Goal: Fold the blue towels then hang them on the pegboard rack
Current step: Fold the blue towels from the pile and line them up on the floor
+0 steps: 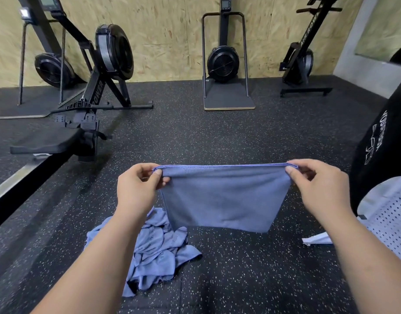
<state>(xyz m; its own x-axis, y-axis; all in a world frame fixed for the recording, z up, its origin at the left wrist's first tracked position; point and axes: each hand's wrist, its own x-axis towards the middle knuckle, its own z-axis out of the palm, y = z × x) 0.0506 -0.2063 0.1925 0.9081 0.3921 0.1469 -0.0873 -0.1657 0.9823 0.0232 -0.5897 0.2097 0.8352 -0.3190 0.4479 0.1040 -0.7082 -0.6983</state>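
Observation:
A blue towel hangs doubled over in the air in front of me, its top edge stretched level. My left hand pinches the top left corner and my right hand pinches the top right corner. Below, on the speckled black floor, lies a crumpled heap of more blue towels, partly hidden by my left forearm. At the right edge a white perforated board shows, partly cut off by the frame.
A rowing machine stretches along the left with its rail near my left side. Two more fan machines stand against the wooden back wall. A black padded object with white lettering leans at the right.

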